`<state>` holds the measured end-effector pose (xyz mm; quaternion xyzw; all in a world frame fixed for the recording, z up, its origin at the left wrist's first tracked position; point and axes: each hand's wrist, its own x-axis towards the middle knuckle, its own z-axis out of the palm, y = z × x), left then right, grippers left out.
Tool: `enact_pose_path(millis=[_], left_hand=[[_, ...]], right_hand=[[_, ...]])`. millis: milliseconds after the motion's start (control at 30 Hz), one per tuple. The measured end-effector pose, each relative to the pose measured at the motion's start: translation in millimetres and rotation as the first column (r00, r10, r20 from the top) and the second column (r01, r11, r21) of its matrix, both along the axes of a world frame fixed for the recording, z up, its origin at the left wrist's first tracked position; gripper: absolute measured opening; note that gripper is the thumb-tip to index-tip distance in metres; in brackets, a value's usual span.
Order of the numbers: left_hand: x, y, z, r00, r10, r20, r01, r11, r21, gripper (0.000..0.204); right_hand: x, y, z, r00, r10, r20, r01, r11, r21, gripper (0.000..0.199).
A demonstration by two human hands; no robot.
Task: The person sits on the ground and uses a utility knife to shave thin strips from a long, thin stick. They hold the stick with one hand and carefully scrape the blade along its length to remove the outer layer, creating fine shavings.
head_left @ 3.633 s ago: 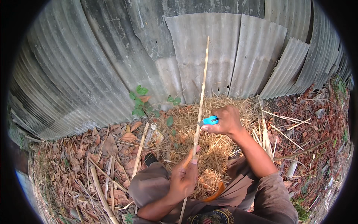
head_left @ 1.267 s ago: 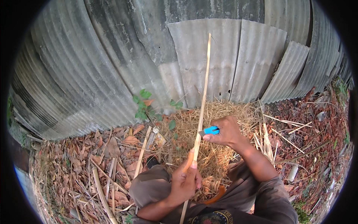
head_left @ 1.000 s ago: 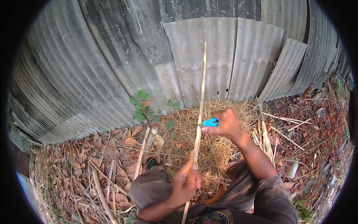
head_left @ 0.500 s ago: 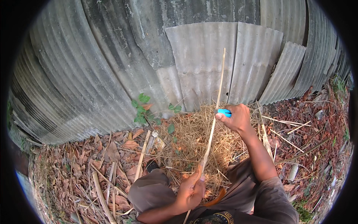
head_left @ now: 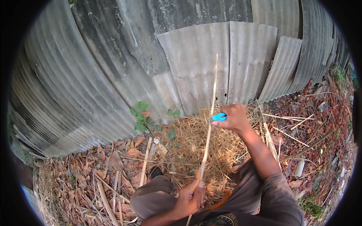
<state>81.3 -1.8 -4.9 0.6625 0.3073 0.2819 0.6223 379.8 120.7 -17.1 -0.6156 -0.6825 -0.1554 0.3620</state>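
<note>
- My right hand [head_left: 234, 118], right of centre in the frame, is closed round a blue plastic knife handle [head_left: 219, 117], with the thumb reaching toward the stick.
- My left hand [head_left: 189, 197], at lower centre, grips a thin, pale stick [head_left: 206, 150], fingers folded round its lower part.
- The stick is long, woody and slightly uneven, tapering to a narrow tip; it runs from the lower edge up the middle of the frame, leaning a little right.
- Behind it, ridged grey corrugated sheets [head_left: 196, 49] overlap across the upper half, stained and rough at their edges.
- Straw-coloured shavings [head_left: 196, 143] lie in a loose, tangled heap at centre; brittle brown leaves [head_left: 85, 180] cover the ground at lower left, near a small green plant [head_left: 140, 119].
- The short blade is hard to make out where it meets the stick, and my palms are hidden.
- A curved orange piece [head_left: 222, 201] is partly covered at my lap, and the round emblem [head_left: 222, 220] on my dark shirt is cut off by the lower edge.
- Compared with a second ago, the knife sits farther along the stick from my left hand, and less of the tip extends past it.
</note>
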Motion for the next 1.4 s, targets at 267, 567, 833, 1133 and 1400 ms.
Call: enact_pose_path(millis=[267,567,833,1133,1400], left_hand=[[-9.7,-8.1,-9.1,0.998,0.059,0.024,-0.056,0.990,-0.128,0.049],[-67.3,-118.6,-8.0,0.934,0.094,-0.345,-0.205,0.931,-0.303,0.036],[-77.4,-88.0,-27.1,0.981,0.053,0.187,0.062,0.827,-0.559,0.043],[-63.8,-88.9,-11.3,0.961,0.105,0.255,0.060,0.823,-0.565,0.041],[-56.7,-97.9,-15.8,0.995,0.095,-0.006,-0.094,0.969,-0.227,0.042]], right_hand=[[3.5,16.3,-7.9,0.997,0.050,0.061,-0.053,0.997,0.049,0.071],[191.6,-2.9,-84.0,0.458,-0.744,-0.487,0.542,0.668,-0.510,0.094],[83.0,-54.9,2.8,0.729,-0.250,-0.637,0.142,0.966,-0.215,0.081],[-1.8,-113.8,-13.0,0.937,0.094,-0.338,-0.096,0.995,0.010,0.072],[-27.2,-110.0,-20.8,0.977,0.129,-0.167,-0.121,0.991,0.057,0.066]])
